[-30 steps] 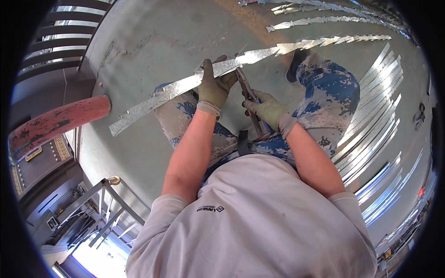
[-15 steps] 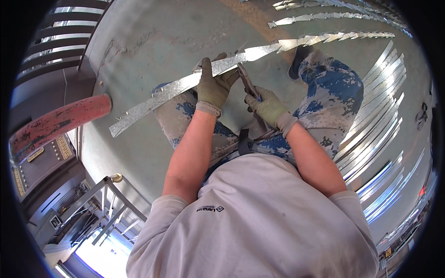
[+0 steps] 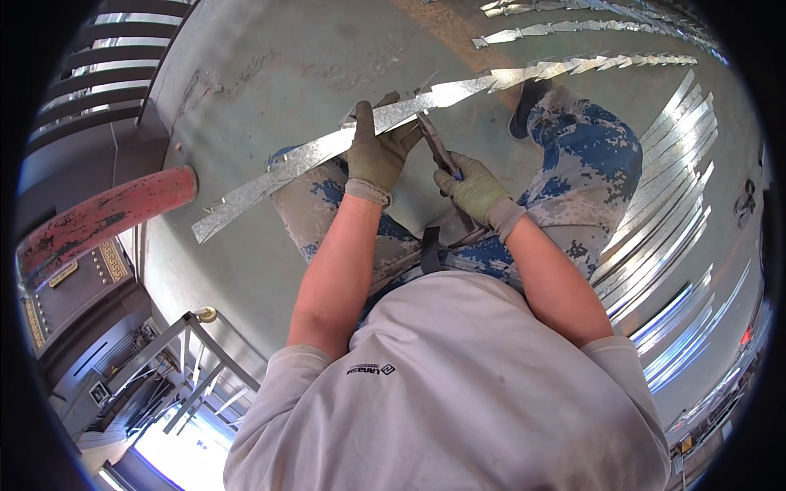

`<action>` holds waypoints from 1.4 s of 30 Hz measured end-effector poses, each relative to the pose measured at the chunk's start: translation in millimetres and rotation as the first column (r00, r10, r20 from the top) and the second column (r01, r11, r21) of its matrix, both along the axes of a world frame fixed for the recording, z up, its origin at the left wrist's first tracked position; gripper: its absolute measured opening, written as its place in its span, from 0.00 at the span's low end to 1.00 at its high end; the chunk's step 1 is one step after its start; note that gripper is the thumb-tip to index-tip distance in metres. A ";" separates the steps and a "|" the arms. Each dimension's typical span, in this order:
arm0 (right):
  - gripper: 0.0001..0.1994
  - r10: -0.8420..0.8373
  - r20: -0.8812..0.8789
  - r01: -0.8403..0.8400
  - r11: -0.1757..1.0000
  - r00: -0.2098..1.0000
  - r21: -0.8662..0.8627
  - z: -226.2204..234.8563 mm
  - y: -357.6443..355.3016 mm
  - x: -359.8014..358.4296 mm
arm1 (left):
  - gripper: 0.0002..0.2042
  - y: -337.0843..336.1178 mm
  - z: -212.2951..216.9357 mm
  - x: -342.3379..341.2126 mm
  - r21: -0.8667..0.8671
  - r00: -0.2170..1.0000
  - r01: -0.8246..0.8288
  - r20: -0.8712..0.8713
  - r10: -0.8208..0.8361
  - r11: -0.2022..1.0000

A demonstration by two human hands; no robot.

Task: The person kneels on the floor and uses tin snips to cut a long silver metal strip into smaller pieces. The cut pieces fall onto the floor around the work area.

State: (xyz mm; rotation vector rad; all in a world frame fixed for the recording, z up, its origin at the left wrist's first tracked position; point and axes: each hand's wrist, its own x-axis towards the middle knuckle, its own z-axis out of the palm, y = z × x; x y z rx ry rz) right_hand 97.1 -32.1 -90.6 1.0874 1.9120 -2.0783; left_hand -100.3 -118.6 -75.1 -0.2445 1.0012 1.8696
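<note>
A long galvanized metal strip [image 3: 309, 152] with pointed, bent-out tabs slants across my lap and runs off to the far right. My left hand [image 3: 375, 151], in a worn olive work glove, is closed on the strip, with the thumb over its face and the other fingers beneath. My gloved right hand [image 3: 475, 190] grips a pair of tin snips [image 3: 436, 146]. Their jaws reach the strip's near edge, just right of my left fingers. Whether the blades are apart there is too small to tell. The handles run down from my palm toward my lap.
Flat metal strips [image 3: 663, 204] lie in a row on the floor to my right. More toothed strips [image 3: 565, 29] lie at the far right. A scuffed red pipe [image 3: 115, 217] juts in from the left, below a dark slatted railing [image 3: 106, 78]. A metal frame [image 3: 213, 352] stands at the lower left.
The snips and my right fingers have shifted slightly; the lower handle sits a little differently. My left hand and the strip are almost unmoved.
</note>
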 end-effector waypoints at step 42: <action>0.21 -0.127 0.020 0.119 0.849 0.992 -0.515 32.0 10.3 -12.4 | 0.30 -3.3 -9.5 -2.1 0.248 0.990 0.025 0.125 -0.057 0.968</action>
